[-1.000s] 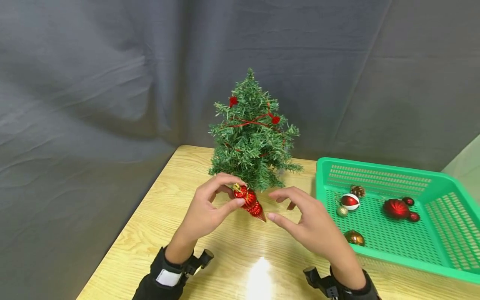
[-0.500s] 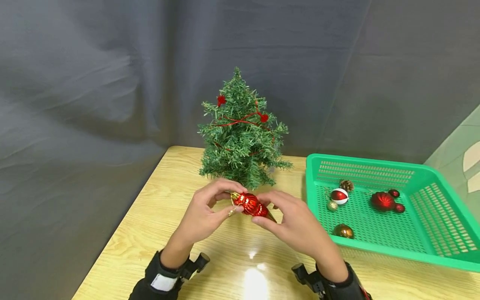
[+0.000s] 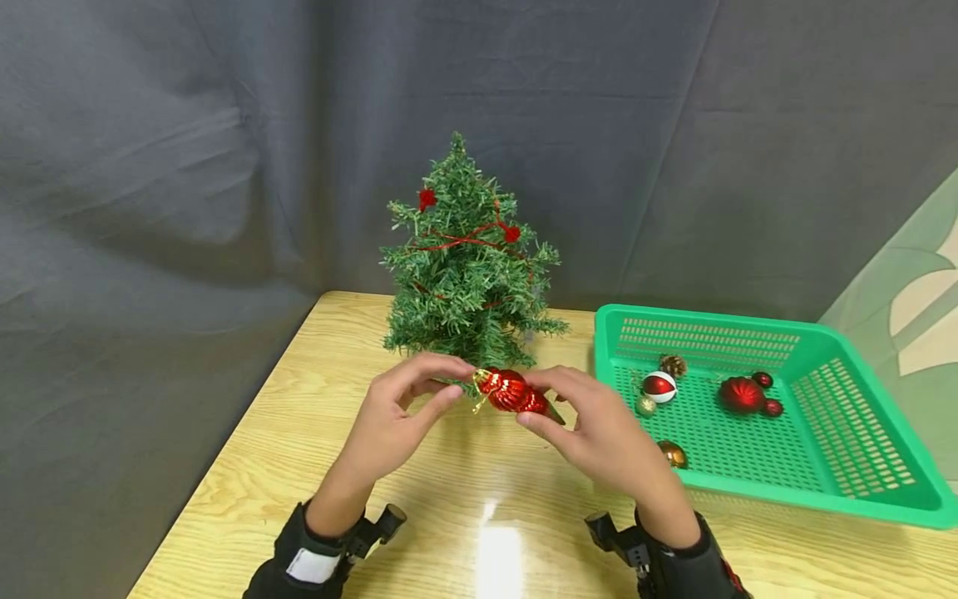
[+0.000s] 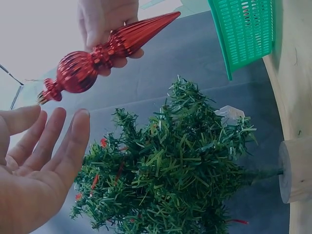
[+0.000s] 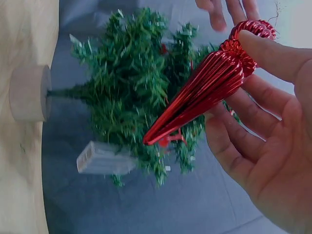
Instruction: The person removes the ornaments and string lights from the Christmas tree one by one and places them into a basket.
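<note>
Small green tree (image 3: 466, 274) on wooden table (image 3: 299, 433); green basket (image 3: 861, 491) holding baubles (image 3: 741, 394), pine cone (image 3: 673, 364); grey backdrop (image 3: 187, 150)

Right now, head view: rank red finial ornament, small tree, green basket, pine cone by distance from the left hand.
From the left hand:
1. Red finial ornament, just right of its fingertips, in the right hand.
2. Small tree, behind the hand.
3. Green basket, off to the right.
4. Pine cone, inside the basket, near its back wall.

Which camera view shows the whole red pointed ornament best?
The left wrist view: the red ornament shows from cap to tip. In the right wrist view the right hand hides its cap; in the head view it looks small.
</note>
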`<act>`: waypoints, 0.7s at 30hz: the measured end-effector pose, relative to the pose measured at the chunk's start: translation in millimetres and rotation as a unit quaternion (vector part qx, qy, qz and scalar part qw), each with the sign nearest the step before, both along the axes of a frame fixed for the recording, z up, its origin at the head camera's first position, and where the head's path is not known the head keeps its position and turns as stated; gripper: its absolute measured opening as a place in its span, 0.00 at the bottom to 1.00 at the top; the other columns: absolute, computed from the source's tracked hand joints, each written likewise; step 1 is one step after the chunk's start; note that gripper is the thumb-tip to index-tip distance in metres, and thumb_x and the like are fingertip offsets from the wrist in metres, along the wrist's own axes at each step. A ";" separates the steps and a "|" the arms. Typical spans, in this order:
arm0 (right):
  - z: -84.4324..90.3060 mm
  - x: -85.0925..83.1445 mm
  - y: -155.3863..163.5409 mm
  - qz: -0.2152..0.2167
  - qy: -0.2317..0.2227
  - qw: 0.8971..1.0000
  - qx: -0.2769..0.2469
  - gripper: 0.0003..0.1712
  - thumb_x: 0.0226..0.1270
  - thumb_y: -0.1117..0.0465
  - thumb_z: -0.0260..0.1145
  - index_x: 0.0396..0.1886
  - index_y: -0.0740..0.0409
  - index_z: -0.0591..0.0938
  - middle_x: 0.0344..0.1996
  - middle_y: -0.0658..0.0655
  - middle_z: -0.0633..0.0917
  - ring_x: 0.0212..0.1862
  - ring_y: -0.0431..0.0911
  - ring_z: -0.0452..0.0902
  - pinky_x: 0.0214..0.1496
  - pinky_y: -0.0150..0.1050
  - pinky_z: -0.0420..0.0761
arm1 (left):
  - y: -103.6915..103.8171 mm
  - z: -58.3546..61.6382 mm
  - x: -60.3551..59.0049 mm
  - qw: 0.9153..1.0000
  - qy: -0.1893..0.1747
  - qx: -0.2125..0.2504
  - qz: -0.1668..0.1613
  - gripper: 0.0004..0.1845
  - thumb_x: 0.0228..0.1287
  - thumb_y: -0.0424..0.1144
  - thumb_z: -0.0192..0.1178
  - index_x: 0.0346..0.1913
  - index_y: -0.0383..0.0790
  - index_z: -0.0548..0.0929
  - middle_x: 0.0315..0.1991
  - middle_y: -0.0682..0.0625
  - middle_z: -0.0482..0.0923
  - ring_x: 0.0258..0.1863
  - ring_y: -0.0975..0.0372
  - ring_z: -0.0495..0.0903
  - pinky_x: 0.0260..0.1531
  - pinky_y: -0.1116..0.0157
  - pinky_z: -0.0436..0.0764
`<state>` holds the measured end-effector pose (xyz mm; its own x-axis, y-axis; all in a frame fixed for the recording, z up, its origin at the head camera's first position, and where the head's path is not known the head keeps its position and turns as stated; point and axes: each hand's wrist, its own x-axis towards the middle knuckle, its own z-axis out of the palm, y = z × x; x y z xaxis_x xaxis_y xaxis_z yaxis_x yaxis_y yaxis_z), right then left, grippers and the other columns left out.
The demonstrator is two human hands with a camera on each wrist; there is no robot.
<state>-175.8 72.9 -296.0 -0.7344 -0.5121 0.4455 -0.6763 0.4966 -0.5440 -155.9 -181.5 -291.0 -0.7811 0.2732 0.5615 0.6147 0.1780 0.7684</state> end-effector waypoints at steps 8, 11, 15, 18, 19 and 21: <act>-2.9 -7.2 28.0 -0.050 0.005 0.998 0.024 0.22 0.66 0.57 0.70 0.59 0.51 0.81 0.50 0.49 0.86 0.37 0.38 0.76 0.34 0.34 0.73 | -2.1 -1.2 0.4 1.000 -0.013 0.001 0.029 0.08 0.69 0.26 0.59 0.47 0.36 0.83 0.47 0.43 0.83 0.41 0.65 0.83 0.43 0.66 0.83; -4.8 -9.6 40.2 -0.081 -0.008 0.996 0.031 0.22 0.68 0.56 0.69 0.60 0.54 0.80 0.50 0.53 0.86 0.35 0.40 0.77 0.33 0.35 0.74 | -3.2 -1.3 -0.2 0.999 -0.008 0.003 0.034 0.07 0.69 0.26 0.58 0.46 0.34 0.83 0.47 0.42 0.83 0.40 0.63 0.83 0.42 0.67 0.83; -6.9 -14.2 55.0 -0.098 -0.028 0.994 0.040 0.24 0.69 0.56 0.68 0.62 0.58 0.79 0.51 0.57 0.86 0.40 0.46 0.81 0.37 0.40 0.80 | -4.6 -0.5 -0.8 0.999 -0.012 0.005 0.038 0.07 0.69 0.26 0.58 0.46 0.34 0.83 0.44 0.39 0.83 0.39 0.64 0.83 0.40 0.66 0.82; -3.0 -18.7 65.9 -0.108 -0.036 0.992 0.057 0.25 0.70 0.55 0.67 0.63 0.59 0.78 0.54 0.59 0.85 0.46 0.50 0.82 0.44 0.47 0.81 | -4.5 0.6 -0.1 0.999 -0.020 0.003 0.038 0.07 0.70 0.27 0.58 0.46 0.36 0.83 0.43 0.38 0.82 0.39 0.65 0.83 0.40 0.66 0.82; 0.1 -20.3 69.8 -0.113 -0.036 0.991 0.064 0.26 0.70 0.54 0.67 0.64 0.60 0.78 0.55 0.60 0.85 0.47 0.51 0.82 0.45 0.49 0.82 | -4.3 1.1 0.3 0.999 -0.023 0.002 0.039 0.07 0.70 0.28 0.58 0.46 0.36 0.83 0.43 0.38 0.83 0.39 0.65 0.83 0.40 0.66 0.82; 8.4 -24.0 78.3 -0.126 -0.035 0.989 0.076 0.26 0.70 0.54 0.67 0.64 0.59 0.78 0.55 0.60 0.84 0.45 0.51 0.82 0.45 0.50 0.81 | -4.1 1.9 0.8 0.999 -0.024 0.000 0.042 0.07 0.70 0.28 0.58 0.46 0.36 0.83 0.43 0.39 0.83 0.39 0.65 0.83 0.41 0.67 0.81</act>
<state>-199.8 151.1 -287.6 -0.8734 -0.3667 0.3205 -0.4843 0.7240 -0.4912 -155.1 -185.6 -289.2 -0.8274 0.2065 0.5223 0.5597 0.2271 0.7969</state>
